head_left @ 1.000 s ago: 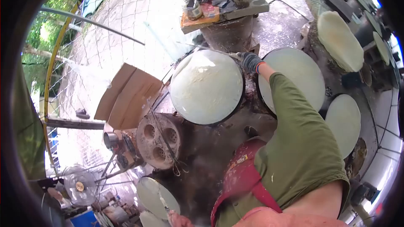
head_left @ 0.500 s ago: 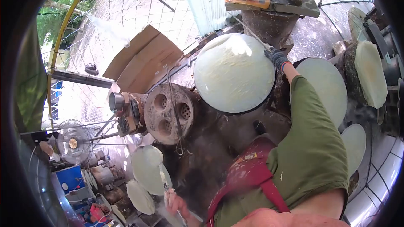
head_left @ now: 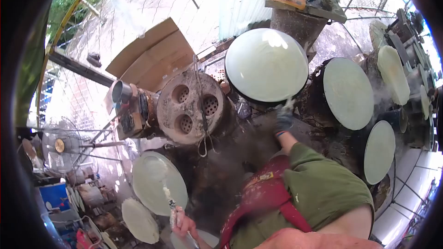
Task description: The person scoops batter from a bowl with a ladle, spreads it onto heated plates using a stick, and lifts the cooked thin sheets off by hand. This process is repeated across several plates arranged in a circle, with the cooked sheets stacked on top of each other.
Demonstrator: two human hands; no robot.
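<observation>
The right hand, in a dark glove, was clenched on a small pale scrap whose nature could not be told, and hung just below the near rim of the large round griddle, which carried a thin pale sheet across its whole face. The left hand was closed around the handle of a long batter-coated stick, its tip lying over the lower-left griddle, on the far side of the three-holed clay stove from the large griddle. For good work on the large griddle's sheet, the gloved grip probably needed to pinch only the very edge at the rim, lift slowly and evenly so the thin sheet did not tear, and keep the sleeve clear of the hot surface and the steam right of it.
</observation>
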